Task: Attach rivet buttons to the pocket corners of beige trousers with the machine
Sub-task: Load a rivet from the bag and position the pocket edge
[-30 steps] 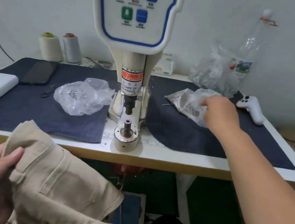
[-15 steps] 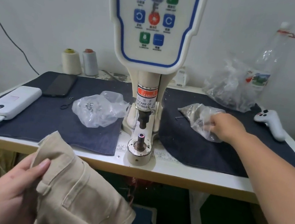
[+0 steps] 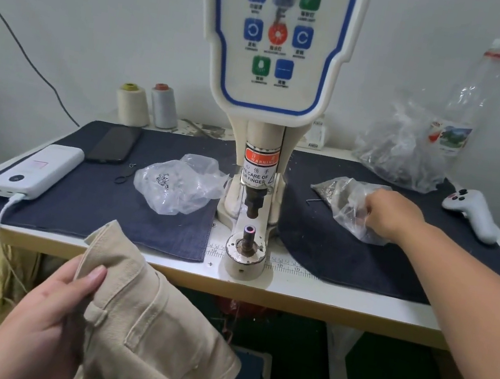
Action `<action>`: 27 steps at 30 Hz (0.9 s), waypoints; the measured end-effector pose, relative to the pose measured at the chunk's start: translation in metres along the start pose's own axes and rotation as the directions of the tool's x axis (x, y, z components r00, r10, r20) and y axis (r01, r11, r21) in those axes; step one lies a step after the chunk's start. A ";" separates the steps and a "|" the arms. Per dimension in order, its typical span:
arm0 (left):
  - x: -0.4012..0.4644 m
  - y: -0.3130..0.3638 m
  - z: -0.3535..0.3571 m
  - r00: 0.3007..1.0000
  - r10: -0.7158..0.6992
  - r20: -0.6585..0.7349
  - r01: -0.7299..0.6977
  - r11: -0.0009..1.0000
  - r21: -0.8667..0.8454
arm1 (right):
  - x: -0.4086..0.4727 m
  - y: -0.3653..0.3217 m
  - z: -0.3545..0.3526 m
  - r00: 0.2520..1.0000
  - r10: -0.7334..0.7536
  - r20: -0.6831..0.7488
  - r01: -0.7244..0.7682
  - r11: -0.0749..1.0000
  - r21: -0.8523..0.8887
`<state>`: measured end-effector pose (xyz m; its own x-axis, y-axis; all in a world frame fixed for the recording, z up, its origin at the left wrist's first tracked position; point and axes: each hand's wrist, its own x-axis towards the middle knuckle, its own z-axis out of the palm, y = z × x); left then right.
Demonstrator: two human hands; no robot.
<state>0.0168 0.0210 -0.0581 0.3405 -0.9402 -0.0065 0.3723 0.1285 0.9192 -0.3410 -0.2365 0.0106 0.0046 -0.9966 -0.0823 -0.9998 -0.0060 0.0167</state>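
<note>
A: The right hand [image 3: 393, 215] is now deeper in the clear plastic bag of rivets [image 3: 351, 206] than half a second back; its fingers curl into the crinkled film. Whether they pinch a rivet yet, I cannot tell.

B: And the left hand [image 3: 52, 315]?

A: Same hold as before: thumb on top, fingers beneath, pinching the waistband edge of the beige trousers [image 3: 154, 319] below the table [image 3: 323, 296] front, near the person. So I judge this step to be fetching a rivet, with the cloth not yet under the press.

B: Textures?

A: The trousers are a ribbed, soft twill with raised seams and a belt loop. The riveting machine [image 3: 266, 126] is smooth cream plastic with a blue-edged button panel; its lower die post [image 3: 248, 238] is dark, worn metal, standing bare. A second, flimsy plastic bag [image 3: 177, 182] lies left of it on the dark denim mat [image 3: 82, 194].
</note>
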 end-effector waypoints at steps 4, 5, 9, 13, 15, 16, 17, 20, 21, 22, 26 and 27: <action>-0.002 0.000 0.011 1.000 -0.014 -0.006 0.014 0.999 -0.039 | -0.001 -0.003 0.000 0.999 0.038 0.022 -0.038 0.999 0.008; -0.002 0.001 0.013 1.000 -0.015 -0.003 0.014 0.999 -0.043 | -0.001 -0.004 0.002 0.998 0.055 0.024 -0.055 0.998 0.008; -0.004 0.003 0.016 1.000 -0.016 -0.004 0.016 1.000 -0.027 | 0.000 -0.001 0.009 0.998 0.056 -0.017 -0.054 0.995 0.086; -0.006 0.005 0.016 1.000 -0.030 0.001 0.030 0.999 -0.030 | -0.007 0.015 0.011 0.960 0.055 -0.274 0.016 0.968 0.249; -0.007 0.006 0.018 1.000 -0.019 -0.003 0.019 0.999 -0.025 | -0.015 0.023 0.013 0.917 0.064 -0.393 0.062 0.952 0.300; -0.007 0.007 0.019 1.000 -0.021 -0.003 0.021 0.999 -0.027 | -0.019 0.027 0.014 0.895 0.070 -0.441 0.090 0.939 0.332; -0.008 0.007 0.020 1.000 -0.031 0.002 0.031 0.999 -0.022 | -0.024 0.029 0.016 0.870 0.082 -0.485 0.121 0.920 0.372; -0.010 0.010 0.023 0.999 -0.051 0.002 0.051 0.999 -0.019 | -0.046 0.029 0.020 0.783 0.188 -0.593 0.197 0.829 0.523; -0.011 0.010 0.024 0.998 -0.056 0.005 0.056 0.998 -0.013 | -0.055 0.027 0.020 0.739 0.237 -0.630 0.226 0.794 0.564; -0.012 0.011 0.025 0.998 -0.060 0.009 0.060 0.998 -0.013 | -0.066 0.023 0.020 0.695 0.292 -0.658 0.253 0.756 0.603; -0.015 0.011 0.031 0.999 -0.050 0.012 0.050 0.999 -0.016 | -0.113 -0.017 0.014 0.744 0.451 -0.493 0.383 0.317 0.868; -0.016 0.011 0.032 0.999 -0.042 0.013 0.042 0.999 -0.011 | -0.123 -0.032 0.013 0.825 0.412 -0.387 0.359 0.145 0.922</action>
<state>-0.0120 0.0275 -0.0357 0.3132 -0.9488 -0.0399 0.3957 0.0922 0.9137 -0.3100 -0.1126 0.0069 -0.4017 -0.8564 0.3243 -0.1594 -0.2833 -0.9457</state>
